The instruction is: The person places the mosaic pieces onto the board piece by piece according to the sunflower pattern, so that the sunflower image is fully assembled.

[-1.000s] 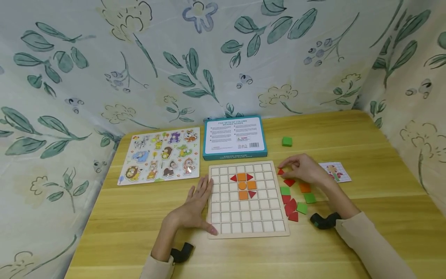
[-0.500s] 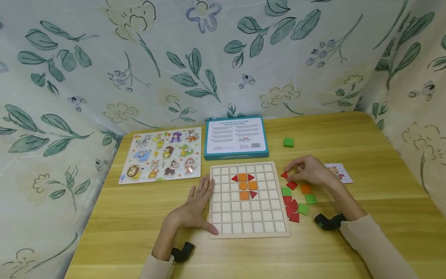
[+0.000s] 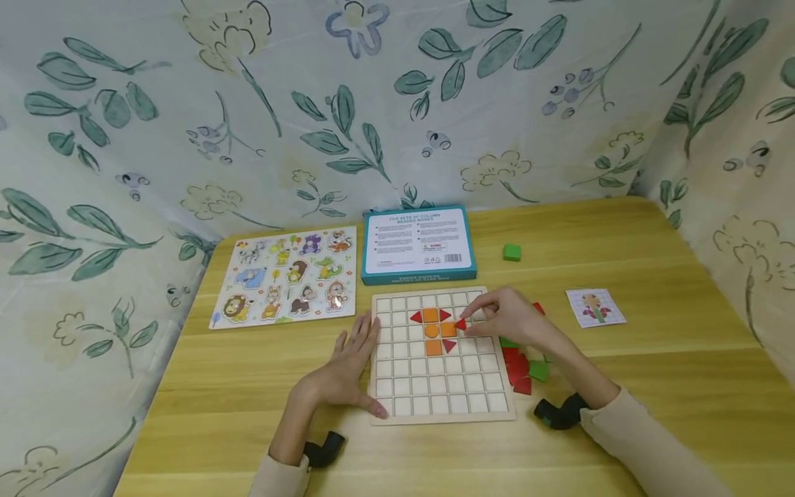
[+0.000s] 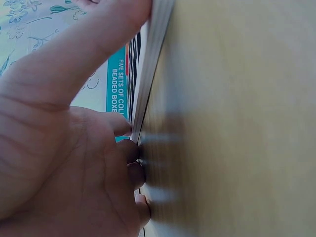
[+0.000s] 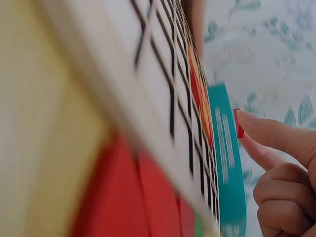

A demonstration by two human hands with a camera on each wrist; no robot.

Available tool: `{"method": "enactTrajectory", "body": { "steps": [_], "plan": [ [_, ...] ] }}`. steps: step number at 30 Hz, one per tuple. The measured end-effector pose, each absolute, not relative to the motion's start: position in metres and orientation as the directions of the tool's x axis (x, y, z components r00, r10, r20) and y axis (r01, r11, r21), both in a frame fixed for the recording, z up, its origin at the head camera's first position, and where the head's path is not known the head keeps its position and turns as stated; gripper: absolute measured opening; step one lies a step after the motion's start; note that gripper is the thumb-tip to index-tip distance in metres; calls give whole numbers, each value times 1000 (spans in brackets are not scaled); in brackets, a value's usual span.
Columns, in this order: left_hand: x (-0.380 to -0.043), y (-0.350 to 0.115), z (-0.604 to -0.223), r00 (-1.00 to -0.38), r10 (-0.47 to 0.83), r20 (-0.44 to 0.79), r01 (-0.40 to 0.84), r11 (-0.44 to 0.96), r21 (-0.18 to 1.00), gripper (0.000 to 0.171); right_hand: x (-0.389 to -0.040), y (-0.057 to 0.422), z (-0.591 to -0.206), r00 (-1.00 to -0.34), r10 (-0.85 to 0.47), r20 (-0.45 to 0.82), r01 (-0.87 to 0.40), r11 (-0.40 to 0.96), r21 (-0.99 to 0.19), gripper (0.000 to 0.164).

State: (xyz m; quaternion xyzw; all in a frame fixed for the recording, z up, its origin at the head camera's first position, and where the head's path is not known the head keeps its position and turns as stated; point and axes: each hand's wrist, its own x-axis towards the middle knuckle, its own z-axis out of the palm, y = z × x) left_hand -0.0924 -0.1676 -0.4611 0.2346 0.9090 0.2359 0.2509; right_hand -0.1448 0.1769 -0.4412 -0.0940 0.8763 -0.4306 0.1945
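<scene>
Between thumb and forefinger, my right hand (image 3: 512, 319) pinches a small red triangle tile (image 3: 460, 324) just right of an orange square (image 3: 448, 329) on the wooden grid board (image 3: 435, 407). In the right wrist view the pinched red tile (image 5: 239, 123) appears held above the board's surface. My left hand (image 3: 348, 366) rests with spread, straight fingers along the board's left edge, its thumb on the lower left corner. Orange squares, an orange circle (image 3: 432, 331) and several red triangles, one a red triangle (image 3: 449, 345), lie in the grid's cells.
Loose red tiles (image 3: 517, 369) and green tiles (image 3: 537, 371) lie right of the board, partly hidden by my right arm. Farther back are a pattern card (image 3: 596, 308), a green block (image 3: 512, 252), a teal box (image 3: 419, 245) and an animal puzzle (image 3: 286, 276).
My right hand has moved left from the loose tiles to over the board, carrying the red triangle tile. The left hand has stayed on the board's edge.
</scene>
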Motion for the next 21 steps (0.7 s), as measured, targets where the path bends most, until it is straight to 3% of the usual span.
{"method": "enactTrajectory", "body": {
  "steps": [8,21],
  "plan": [
    [-92,-168,-461,-767,543,-342,302,776,554,154,-133,122,-450,-878,-428,-216,-69,558,-827,17],
    [-90,-167,-458,-791,506,-343,278,798,535,156,-131,99,-457,-884,-418,-208,-78,573,-816,18]
  ]
}}
